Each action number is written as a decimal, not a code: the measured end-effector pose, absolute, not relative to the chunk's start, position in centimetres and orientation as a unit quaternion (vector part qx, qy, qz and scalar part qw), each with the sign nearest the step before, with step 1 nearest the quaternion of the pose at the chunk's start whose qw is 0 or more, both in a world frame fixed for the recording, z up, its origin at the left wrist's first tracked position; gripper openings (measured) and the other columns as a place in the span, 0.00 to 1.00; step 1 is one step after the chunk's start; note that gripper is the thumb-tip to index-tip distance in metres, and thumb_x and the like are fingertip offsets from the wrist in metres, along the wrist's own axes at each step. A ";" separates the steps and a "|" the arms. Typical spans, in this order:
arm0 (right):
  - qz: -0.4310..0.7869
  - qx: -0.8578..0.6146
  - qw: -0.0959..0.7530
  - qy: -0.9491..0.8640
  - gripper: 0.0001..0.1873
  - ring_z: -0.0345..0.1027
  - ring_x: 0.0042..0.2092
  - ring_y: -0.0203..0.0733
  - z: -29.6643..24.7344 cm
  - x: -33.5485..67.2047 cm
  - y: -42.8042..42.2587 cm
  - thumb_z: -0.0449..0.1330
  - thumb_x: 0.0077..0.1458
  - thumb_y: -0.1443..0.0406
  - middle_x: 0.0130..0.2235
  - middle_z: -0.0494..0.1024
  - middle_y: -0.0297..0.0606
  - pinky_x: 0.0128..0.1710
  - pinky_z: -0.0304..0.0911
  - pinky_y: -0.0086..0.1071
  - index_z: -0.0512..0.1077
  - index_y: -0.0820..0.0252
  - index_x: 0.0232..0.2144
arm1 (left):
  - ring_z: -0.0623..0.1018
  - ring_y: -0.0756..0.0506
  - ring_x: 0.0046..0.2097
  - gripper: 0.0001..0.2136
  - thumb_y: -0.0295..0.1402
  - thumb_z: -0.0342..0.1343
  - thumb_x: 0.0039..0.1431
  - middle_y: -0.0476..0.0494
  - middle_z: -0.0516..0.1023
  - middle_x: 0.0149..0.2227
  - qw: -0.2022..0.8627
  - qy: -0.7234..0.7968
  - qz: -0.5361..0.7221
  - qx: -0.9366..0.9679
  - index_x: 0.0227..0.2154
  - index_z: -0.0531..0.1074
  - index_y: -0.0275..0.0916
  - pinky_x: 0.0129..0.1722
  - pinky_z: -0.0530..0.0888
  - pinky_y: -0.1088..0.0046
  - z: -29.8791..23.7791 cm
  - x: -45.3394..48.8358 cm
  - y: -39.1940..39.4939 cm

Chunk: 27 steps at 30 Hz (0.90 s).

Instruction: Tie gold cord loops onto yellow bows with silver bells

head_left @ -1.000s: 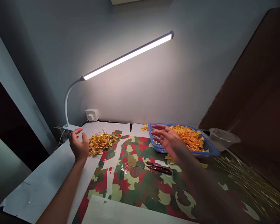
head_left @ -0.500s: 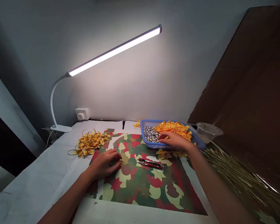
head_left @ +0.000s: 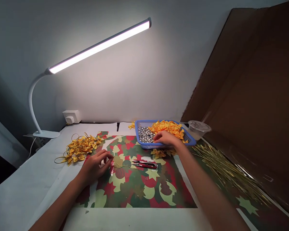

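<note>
Head view: thin gold cord (head_left: 122, 166) lies on the patterned sheet (head_left: 141, 184) just left of the frame's centre, slightly curved, long axis roughly left to right, its right part pointing toward the red-handled snips (head_left: 146, 165). Its left part reaches the left hand (head_left: 95, 166), whose thumb and forefinger tips are nearly together; whether they grip it cannot be told. The right hand (head_left: 167, 138), fingers curled, dips among silver beads (head_left: 145, 134) in the blue basket (head_left: 190, 138), right of centre; any hold is hidden. Judged risks: smooth, crowded beads may roll from the fingers; loose cord may catch on the snips' blades. Orange bows (head_left: 167, 126) lie against the beads. Gold pieces (head_left: 80, 148) are heaped left of centre; the lamp (head_left: 101, 46) crosses the upper left.
</note>
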State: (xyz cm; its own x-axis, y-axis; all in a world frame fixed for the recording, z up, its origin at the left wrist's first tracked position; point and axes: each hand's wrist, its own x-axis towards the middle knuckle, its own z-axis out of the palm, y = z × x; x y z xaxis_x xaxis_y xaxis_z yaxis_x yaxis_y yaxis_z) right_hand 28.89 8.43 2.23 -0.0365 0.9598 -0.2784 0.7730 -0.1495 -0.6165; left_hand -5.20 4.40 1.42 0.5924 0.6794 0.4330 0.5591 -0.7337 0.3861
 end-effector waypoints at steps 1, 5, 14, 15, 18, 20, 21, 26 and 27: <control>0.340 -0.674 0.133 -0.642 0.13 0.69 0.46 0.44 2.3 28.9 8.5 0.56 0.61 0.62 0.48 0.72 0.41 0.44 0.68 0.42 0.70 0.62 0.46 | 0.70 0.52 0.26 0.09 0.32 0.47 0.61 0.49 0.73 0.29 0.101 0.347 0.288 0.887 0.31 0.72 0.39 0.25 0.68 0.78 1.3 -5.2 4.4; 0.358 -0.644 0.119 -0.666 0.13 0.70 0.45 0.43 2.5 28.9 8.8 0.57 0.60 0.62 0.48 0.73 0.41 0.43 0.68 0.41 0.69 0.62 0.46 | 0.70 0.53 0.26 0.09 0.32 0.47 0.62 0.48 0.73 0.30 0.083 0.346 0.288 0.889 0.31 0.71 0.39 0.25 0.68 0.78 1.1 -5.6 4.6; 0.306 -0.623 0.191 -0.694 0.11 0.71 0.40 0.40 2.6 28.8 8.6 0.57 0.60 0.62 0.43 0.74 0.39 0.40 0.69 0.38 0.70 0.63 0.43 | 0.70 0.53 0.24 0.08 0.31 0.47 0.60 0.49 0.74 0.29 0.088 0.363 0.291 0.881 0.30 0.71 0.39 0.23 0.68 0.80 1.8 -5.5 4.5; 0.286 -0.624 0.213 -0.695 0.10 0.71 0.40 0.39 3.0 28.7 8.3 0.57 0.60 0.63 0.42 0.74 0.39 0.40 0.69 0.38 0.70 0.64 0.41 | 0.70 0.53 0.24 0.08 0.31 0.47 0.59 0.49 0.74 0.29 0.088 0.367 0.288 0.880 0.30 0.71 0.39 0.23 0.68 0.80 1.8 -5.5 4.4; 0.222 -0.613 0.285 -0.703 0.07 0.70 0.38 0.38 5.0 27.7 7.0 0.57 0.60 0.65 0.40 0.75 0.39 0.39 0.67 0.34 0.71 0.64 0.37 | 0.70 0.53 0.24 0.08 0.31 0.48 0.59 0.49 0.74 0.30 0.091 0.376 0.282 0.878 0.30 0.71 0.39 0.23 0.68 0.80 1.8 -5.5 4.5; 0.199 -0.587 0.312 -0.720 0.08 0.69 0.36 0.36 6.4 26.5 5.8 0.55 0.59 0.63 0.38 0.76 0.37 0.36 0.65 0.31 0.72 0.61 0.36 | 0.70 0.53 0.24 0.08 0.31 0.48 0.59 0.49 0.74 0.30 0.092 0.376 0.287 0.876 0.30 0.71 0.39 0.23 0.68 0.80 1.8 -5.5 4.5; 0.192 -0.572 0.317 -0.732 0.08 0.69 0.35 0.36 6.9 25.8 5.2 0.56 0.59 0.62 0.38 0.77 0.36 0.35 0.64 0.29 0.72 0.60 0.34 | 0.70 0.53 0.24 0.08 0.31 0.48 0.59 0.49 0.74 0.30 0.092 0.374 0.293 0.875 0.30 0.71 0.39 0.23 0.68 0.80 1.7 -5.5 4.5; 0.155 -0.551 0.301 -0.763 0.04 0.68 0.35 0.35 7.1 22.1 5.9 0.59 0.56 0.66 0.37 0.76 0.36 0.39 0.64 0.31 0.73 0.61 0.34 | 0.71 0.53 0.25 0.08 0.30 0.48 0.59 0.49 0.74 0.29 0.093 0.359 0.328 0.869 0.29 0.71 0.39 0.24 0.69 0.79 1.4 -5.2 4.4; 0.149 -0.556 0.292 -0.764 0.04 0.69 0.36 0.36 6.8 21.5 7.1 0.60 0.56 0.67 0.38 0.76 0.37 0.41 0.65 0.34 0.73 0.62 0.35 | 0.71 0.53 0.25 0.08 0.30 0.48 0.59 0.49 0.74 0.29 0.091 0.360 0.332 0.867 0.30 0.71 0.39 0.24 0.69 0.79 1.2 -5.2 4.4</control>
State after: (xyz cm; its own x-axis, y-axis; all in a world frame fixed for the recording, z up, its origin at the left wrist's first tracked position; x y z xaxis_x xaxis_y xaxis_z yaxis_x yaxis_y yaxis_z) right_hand 21.46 7.06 6.82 -0.2110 0.9363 0.2807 0.7618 0.3375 -0.5530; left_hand -5.19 4.43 1.21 0.5204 0.6843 0.5107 0.5632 -0.7247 0.3971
